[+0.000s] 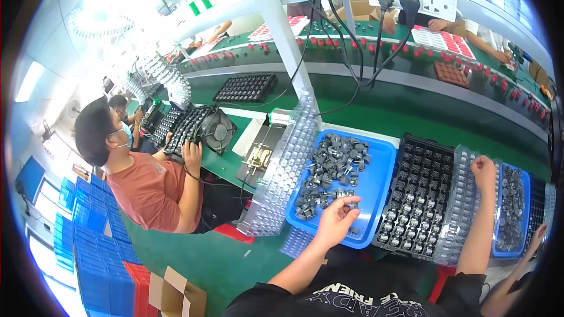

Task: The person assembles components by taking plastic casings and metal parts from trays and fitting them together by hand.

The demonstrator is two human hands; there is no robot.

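Observation:
My left hand (pixel 338 221) is over the near part of a blue tray (pixel 380 185), thumb and fingers pinched on what looks like a small grey plastic part (pixel 354 205). Loose dark-grey plastic parts (pixel 335 161) lie heaped along the tray's left side. To the right stands a black compartment tray (pixel 411 194), its cells filled with small parts, shiny ones in the nearer rows. My right hand (pixel 483 171) is closed above a clear plastic blister tray (pixel 455 217); what its fingertips hold, if anything, is too small to make out.
Stacked clear blister trays (pixel 282 170) lean left of the blue tray. Another blue tray of grey parts (pixel 511 211) stands at right. Black cables (pixel 358 64) hang from a power strip (pixel 411 1). A co-worker (pixel 150 185) handles a black tray beside a fan (pixel 217 131).

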